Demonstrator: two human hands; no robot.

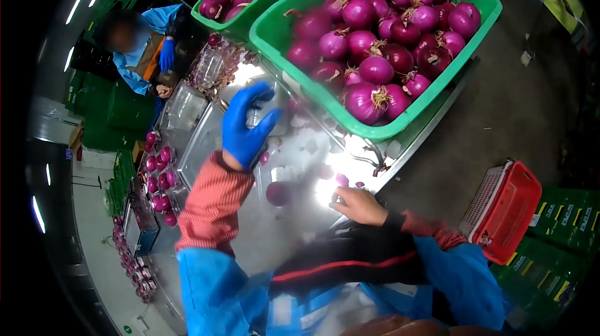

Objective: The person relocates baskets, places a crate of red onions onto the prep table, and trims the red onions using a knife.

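My left hand (245, 125), in a blue glove, is raised over the metal table with its fingers curved and apart, holding nothing. Bare and low over the table's near right side, my right hand (360, 206) has its fingers curled together; whatever lies in them is hidden by glare and blur. Between the two hands a red onion (277, 193) rests on the metal table (265, 223). Small purple onion pieces (341, 180) lie just beyond my right fingers. A green crate (375, 131) full of red onions (375, 70) stands beyond both hands.
Another green crate (240, 26) of onions stands at the back. Across the table is a person in blue (147, 55), wearing a blue glove. Packed onions (161, 176) line the left side. Red baskets (509, 211) and stacked green crates (562, 220) are at right.
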